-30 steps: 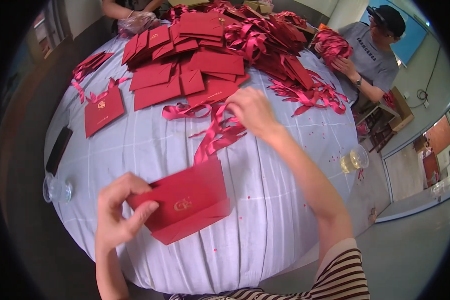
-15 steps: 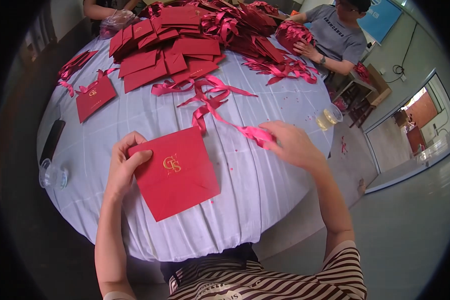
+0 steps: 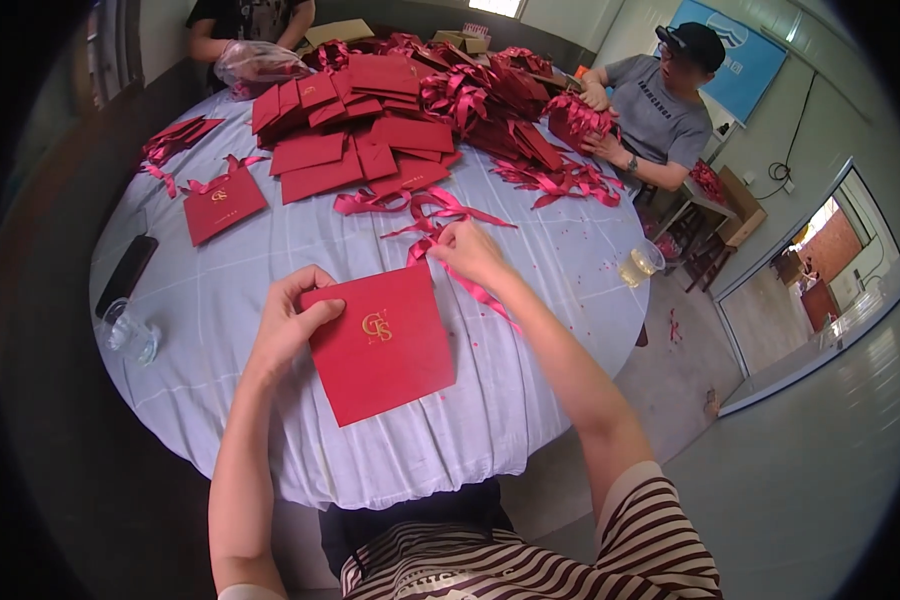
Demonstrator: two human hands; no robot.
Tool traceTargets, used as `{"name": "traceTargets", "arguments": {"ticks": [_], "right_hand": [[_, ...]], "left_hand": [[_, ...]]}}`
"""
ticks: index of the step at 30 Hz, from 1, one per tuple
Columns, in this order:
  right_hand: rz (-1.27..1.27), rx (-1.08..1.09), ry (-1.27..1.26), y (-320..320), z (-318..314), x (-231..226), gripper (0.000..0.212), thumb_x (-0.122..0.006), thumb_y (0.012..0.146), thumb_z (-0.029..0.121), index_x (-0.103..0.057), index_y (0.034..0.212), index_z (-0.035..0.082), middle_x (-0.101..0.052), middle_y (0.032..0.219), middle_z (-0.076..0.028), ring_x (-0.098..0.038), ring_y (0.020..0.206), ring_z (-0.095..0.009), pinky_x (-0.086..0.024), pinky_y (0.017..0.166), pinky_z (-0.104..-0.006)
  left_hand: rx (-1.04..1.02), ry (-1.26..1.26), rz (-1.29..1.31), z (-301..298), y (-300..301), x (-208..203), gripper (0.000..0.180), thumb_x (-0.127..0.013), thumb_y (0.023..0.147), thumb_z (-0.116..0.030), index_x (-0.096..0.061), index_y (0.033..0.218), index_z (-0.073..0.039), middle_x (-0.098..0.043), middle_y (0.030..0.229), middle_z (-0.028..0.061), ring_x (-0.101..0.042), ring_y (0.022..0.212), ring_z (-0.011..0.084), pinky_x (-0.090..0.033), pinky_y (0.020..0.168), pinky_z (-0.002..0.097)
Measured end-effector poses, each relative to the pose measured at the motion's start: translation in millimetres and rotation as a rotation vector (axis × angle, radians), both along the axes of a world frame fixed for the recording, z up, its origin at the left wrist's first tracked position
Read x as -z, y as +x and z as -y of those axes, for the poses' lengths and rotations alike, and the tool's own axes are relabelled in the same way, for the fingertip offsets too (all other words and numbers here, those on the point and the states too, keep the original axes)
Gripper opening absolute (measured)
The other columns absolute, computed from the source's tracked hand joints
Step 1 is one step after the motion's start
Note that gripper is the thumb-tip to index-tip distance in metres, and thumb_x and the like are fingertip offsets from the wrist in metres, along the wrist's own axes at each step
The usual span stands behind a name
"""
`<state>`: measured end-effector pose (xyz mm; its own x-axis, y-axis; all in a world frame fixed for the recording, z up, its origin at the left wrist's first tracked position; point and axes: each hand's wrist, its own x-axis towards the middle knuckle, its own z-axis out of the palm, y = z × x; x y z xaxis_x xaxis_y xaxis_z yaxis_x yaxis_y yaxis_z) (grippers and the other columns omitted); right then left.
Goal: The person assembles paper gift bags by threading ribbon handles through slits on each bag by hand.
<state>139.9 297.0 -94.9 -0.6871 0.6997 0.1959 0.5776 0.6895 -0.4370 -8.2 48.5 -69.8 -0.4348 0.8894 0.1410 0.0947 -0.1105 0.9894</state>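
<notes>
My left hand is closed on the upper left edge of a flat red paper gift bag, thumb across its face. The bag bears a gold emblem and is tilted over the near part of the table. Beyond its upper right corner, my right hand pinches a pink-red satin ribbon, whose end trails down beneath my wrist. More loose ribbons lie just past that hand. The fingertips of my right hand are partly hidden from view.
A large heap of red bags and ribbons covers the far table. At left lie a ribboned bag, a black phone and a clear cup. Another cup stands at the right edge. Two people work across the table.
My right hand has moved left and away from me, from the ribbon's right end to near the bag's upper right corner. My left hand still holds the bag. The view has shifted.
</notes>
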Motion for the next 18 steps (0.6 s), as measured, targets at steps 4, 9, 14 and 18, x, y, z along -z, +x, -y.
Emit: {"name": "traceTargets", "arguments": {"ticks": [4,9,14,18], "right_hand": [[-0.234,0.010,-0.334,4.1,-4.2,10.0,0.019,-0.075,0.074,0.014,-0.065,0.080,-0.001,-0.066,0.074,-0.006,-0.062,0.071,-0.012,-0.049,0.064,-0.0260],[-0.536,-0.116,-0.503,43.3,31.9,-57.5,0.012,-0.066,0.084,0.005,-0.058,0.091,0.000,-0.065,0.079,-0.007,-0.063,0.071,-0.012,-0.050,0.067,-0.0232],[-0.672,-0.264,-0.590,60.3,106.6,-95.3,0.013,-0.061,0.087,0.003,-0.052,0.096,0.000,-0.063,0.078,-0.007,-0.062,0.066,-0.012,-0.050,0.062,-0.0226],[-0.575,-0.322,-0.730,43.0,147.7,-82.3,0.011,-0.059,0.088,0.001,-0.052,0.097,-0.001,-0.062,0.076,-0.008,-0.059,0.060,-0.011,-0.047,0.057,-0.0216]], "left_hand": [[-0.017,0.095,-0.064,3.4,-1.5,-3.8,0.011,-0.065,0.078,-0.011,-0.058,0.080,-0.002,-0.057,0.072,-0.0019,-0.051,0.070,0.0051,-0.040,0.066,0.0202],[-0.067,0.192,-0.310,8.0,-5.3,-9.6,0.015,-0.065,0.081,-0.011,-0.060,0.087,0.001,-0.059,0.082,0.0016,-0.054,0.079,0.0093,-0.043,0.075,0.0235],[0.031,0.225,-0.404,11.6,-5.4,-15.4,0.021,-0.060,0.076,-0.009,-0.057,0.094,0.002,-0.057,0.090,0.0063,-0.054,0.089,0.0145,-0.042,0.087,0.0276],[0.068,0.258,-0.379,11.7,-5.7,-11.0,0.030,-0.052,0.070,-0.006,-0.056,0.099,0.002,-0.056,0.091,0.0083,-0.052,0.082,0.0167,-0.042,0.081,0.0284]]}}
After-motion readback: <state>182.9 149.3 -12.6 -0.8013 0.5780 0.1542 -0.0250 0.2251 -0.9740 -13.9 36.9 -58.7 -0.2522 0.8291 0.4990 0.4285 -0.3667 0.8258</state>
